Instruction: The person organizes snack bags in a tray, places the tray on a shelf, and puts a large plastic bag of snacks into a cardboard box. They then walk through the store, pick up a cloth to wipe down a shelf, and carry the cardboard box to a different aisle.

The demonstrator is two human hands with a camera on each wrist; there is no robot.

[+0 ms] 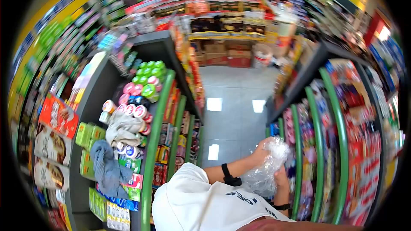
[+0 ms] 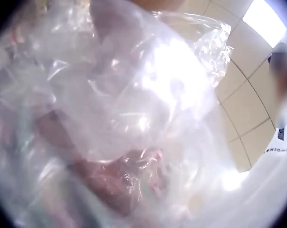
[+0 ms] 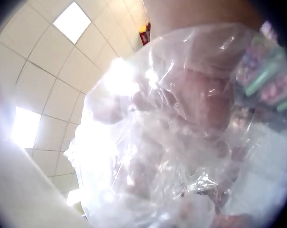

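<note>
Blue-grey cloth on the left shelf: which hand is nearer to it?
Left. The left hand holds the clear plastic bag at its top, across the aisle from the blue-grey cloth; the right hand holds the bag lower, further from it, beside the opposite shelf.

Clear plastic bag (image 1: 267, 169) — green shelf rails (image 1: 158, 145) — grey cloth (image 1: 107, 169).

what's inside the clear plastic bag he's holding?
Nothing distinct shows inside the crumpled plastic bag. Only the left hand and right hand gripping it show through the film. Folds and glare could hide something small.
</note>
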